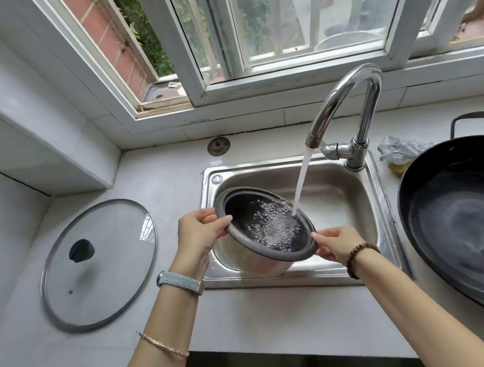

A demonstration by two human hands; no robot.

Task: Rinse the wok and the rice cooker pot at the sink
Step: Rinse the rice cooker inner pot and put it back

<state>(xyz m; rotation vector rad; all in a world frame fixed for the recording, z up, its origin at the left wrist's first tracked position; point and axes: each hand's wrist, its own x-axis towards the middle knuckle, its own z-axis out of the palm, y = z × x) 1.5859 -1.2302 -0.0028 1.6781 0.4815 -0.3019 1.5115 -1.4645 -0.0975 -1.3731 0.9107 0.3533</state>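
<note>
The rice cooker pot (pixel 266 226) is held over the sink (pixel 263 166), tilted with its mouth up toward the tap (pixel 352 99), whose water lands inside. The left hand (pixel 200 237) pinches its left rim and the right hand (pixel 338 243) its near-right rim. The wok (pixel 467 216) sits mouth-up at the counter's (pixel 251 319) right edge, just beside the sink. A glass lid (pixel 98 262) lies on the left.

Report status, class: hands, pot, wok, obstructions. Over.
Left hand and right hand grip rice cooker pot rim. Pot tilted over sink, faucet running into it. Wok on counter right of sink. Nothing in the way.
</note>
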